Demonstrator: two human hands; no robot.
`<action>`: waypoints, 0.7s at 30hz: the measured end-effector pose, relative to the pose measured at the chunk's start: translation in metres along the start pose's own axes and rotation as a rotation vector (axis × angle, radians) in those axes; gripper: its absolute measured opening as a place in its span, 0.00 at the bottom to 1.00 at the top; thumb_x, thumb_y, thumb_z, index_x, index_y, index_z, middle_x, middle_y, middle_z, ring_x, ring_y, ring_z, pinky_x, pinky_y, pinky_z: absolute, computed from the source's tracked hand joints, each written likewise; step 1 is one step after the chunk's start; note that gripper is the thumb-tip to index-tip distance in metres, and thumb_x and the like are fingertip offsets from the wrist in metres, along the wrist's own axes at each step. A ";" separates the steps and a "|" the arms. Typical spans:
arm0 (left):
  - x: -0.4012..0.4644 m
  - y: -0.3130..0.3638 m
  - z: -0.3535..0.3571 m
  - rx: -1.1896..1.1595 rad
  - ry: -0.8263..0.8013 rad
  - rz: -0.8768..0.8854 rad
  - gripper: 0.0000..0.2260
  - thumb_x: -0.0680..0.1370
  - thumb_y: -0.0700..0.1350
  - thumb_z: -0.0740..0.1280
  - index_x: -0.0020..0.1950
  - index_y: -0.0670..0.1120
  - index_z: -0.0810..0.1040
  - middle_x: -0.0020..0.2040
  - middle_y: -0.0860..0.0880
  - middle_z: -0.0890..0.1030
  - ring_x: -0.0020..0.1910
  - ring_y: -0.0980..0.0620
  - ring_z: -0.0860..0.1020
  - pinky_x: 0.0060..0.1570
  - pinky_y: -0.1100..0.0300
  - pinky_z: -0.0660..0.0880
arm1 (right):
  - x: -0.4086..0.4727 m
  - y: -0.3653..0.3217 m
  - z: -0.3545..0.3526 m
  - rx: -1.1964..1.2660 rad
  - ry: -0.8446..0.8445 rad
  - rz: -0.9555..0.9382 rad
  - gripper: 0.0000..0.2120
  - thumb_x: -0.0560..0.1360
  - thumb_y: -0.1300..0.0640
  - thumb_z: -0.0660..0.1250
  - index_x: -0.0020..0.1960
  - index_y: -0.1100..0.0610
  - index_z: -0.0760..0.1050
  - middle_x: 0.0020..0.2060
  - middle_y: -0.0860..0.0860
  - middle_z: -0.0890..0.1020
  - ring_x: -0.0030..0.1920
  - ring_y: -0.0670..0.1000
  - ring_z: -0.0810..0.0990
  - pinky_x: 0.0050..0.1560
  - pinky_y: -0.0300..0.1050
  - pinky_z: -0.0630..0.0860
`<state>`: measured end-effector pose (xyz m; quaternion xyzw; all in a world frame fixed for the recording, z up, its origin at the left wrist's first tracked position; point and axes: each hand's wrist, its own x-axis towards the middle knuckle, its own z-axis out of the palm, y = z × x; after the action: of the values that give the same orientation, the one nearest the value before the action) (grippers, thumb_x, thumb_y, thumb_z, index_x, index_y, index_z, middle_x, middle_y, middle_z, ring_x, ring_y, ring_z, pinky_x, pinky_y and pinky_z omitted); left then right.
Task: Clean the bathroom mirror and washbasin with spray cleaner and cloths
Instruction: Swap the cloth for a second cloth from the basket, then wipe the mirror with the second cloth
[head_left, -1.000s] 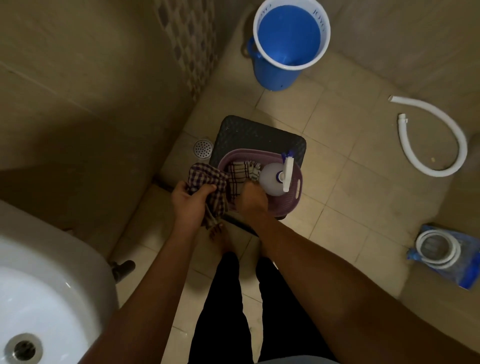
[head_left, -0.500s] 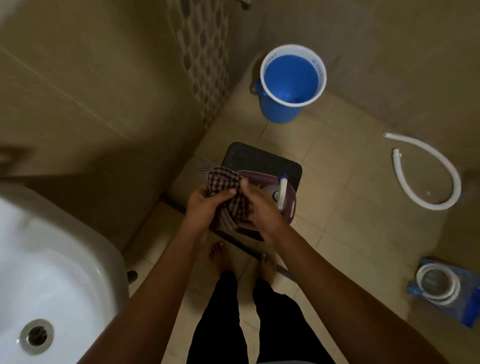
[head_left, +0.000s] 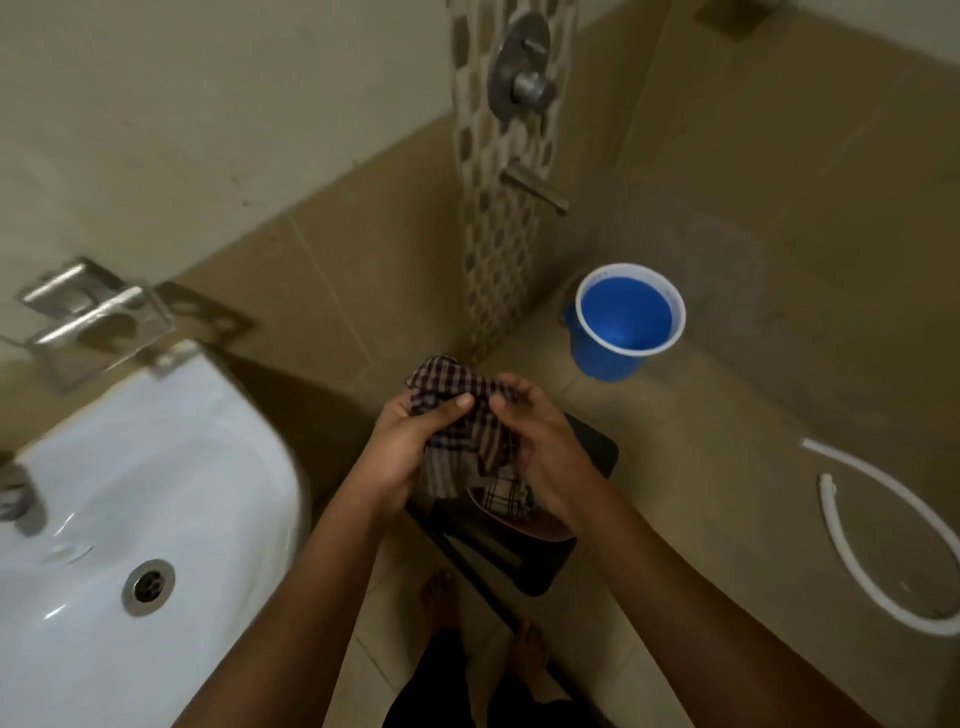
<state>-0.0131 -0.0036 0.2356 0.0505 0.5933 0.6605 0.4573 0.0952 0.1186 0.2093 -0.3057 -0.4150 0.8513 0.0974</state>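
Note:
A dark checked cloth (head_left: 457, 415) hangs bunched between both hands at the middle of the head view. My left hand (head_left: 410, 447) grips its left side with the thumb pressed on top. My right hand (head_left: 545, 452) pinches its upper right edge. Below the hands, a second lighter checked cloth (head_left: 506, 496) lies in a purple basket (head_left: 540, 530) on a dark stool (head_left: 545, 566). The white washbasin (head_left: 156, 493) fills the lower left. The spray bottle is hidden behind my right hand and the mirror is out of view.
A blue bucket (head_left: 626, 322) stands on the tiled floor by the wall. A white hose (head_left: 852, 556) curls on the floor at right. A metal tap (head_left: 532, 189) and valve sit on the mosaic strip. A steel holder (head_left: 98, 317) is above the basin.
Both hands have lifted the dark checked cloth up out of the basket and away from the stool. The view has tilted up and left, bringing more of the basin and wall in.

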 end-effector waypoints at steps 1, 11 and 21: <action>-0.009 0.006 -0.001 0.004 0.012 0.041 0.18 0.73 0.41 0.71 0.61 0.36 0.79 0.57 0.37 0.83 0.56 0.40 0.83 0.55 0.50 0.80 | -0.003 -0.003 0.003 -0.075 -0.013 -0.057 0.32 0.68 0.59 0.76 0.70 0.51 0.70 0.59 0.54 0.82 0.59 0.53 0.82 0.58 0.50 0.80; -0.087 0.053 -0.044 0.101 0.315 0.323 0.06 0.78 0.35 0.66 0.49 0.39 0.83 0.44 0.44 0.87 0.43 0.49 0.85 0.43 0.60 0.80 | -0.025 -0.038 0.081 -1.042 0.046 -0.819 0.11 0.71 0.59 0.76 0.52 0.55 0.82 0.61 0.49 0.77 0.59 0.45 0.76 0.56 0.38 0.75; -0.173 0.096 -0.116 0.080 0.372 0.445 0.12 0.79 0.44 0.63 0.54 0.42 0.85 0.51 0.34 0.84 0.47 0.35 0.82 0.47 0.41 0.79 | -0.092 0.014 0.180 -1.194 -0.377 -1.144 0.18 0.71 0.40 0.72 0.50 0.55 0.82 0.55 0.50 0.81 0.59 0.47 0.77 0.59 0.49 0.74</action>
<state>-0.0363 -0.1922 0.3641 0.0754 0.6668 0.7187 0.1821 0.0610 -0.0454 0.3231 0.0981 -0.8950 0.3457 0.2643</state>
